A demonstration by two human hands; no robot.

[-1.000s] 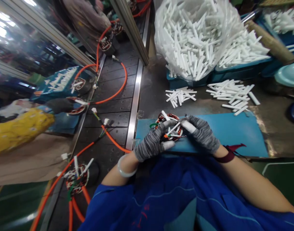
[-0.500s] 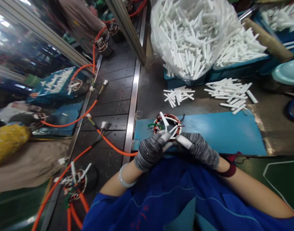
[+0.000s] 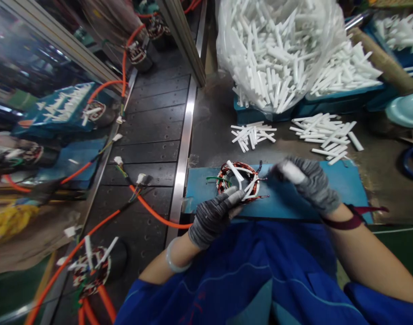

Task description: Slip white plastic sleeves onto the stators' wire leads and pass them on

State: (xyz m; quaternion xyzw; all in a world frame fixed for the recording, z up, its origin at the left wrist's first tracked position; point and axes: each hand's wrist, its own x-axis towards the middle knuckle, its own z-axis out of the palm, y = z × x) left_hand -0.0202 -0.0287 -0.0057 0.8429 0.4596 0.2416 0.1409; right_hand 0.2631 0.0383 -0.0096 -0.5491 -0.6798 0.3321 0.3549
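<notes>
A motor stator (image 3: 223, 185) with copper windings stands on the blue mat in front of me. White sleeves and short wire ends stick out of its top. My left hand (image 3: 217, 212), in a grey glove with white fingertips, grips the stator's near left rim, thumb and fingers closed at a white sleeve there. To the right of the stator, apart from it, my right hand (image 3: 304, 183) hovers over the mat in a matching glove. Its fingertips are smeared by motion, so whether they hold anything does not show.
Loose white sleeves lie in a small pile (image 3: 253, 135) and a larger pile (image 3: 328, 135). Behind them stands a plastic bag (image 3: 223, 49) full of sleeves. On the left runs a conveyor (image 3: 152, 124) with orange cables (image 3: 159, 215) and another stator (image 3: 91, 271). Blue-handled scissors (image 3: 412, 162) lie far right.
My right hand has left the stator and moved right over the mat. My left hand stays at the stator's rim. Across the conveyor, another person's yellow sleeve has shifted.
</notes>
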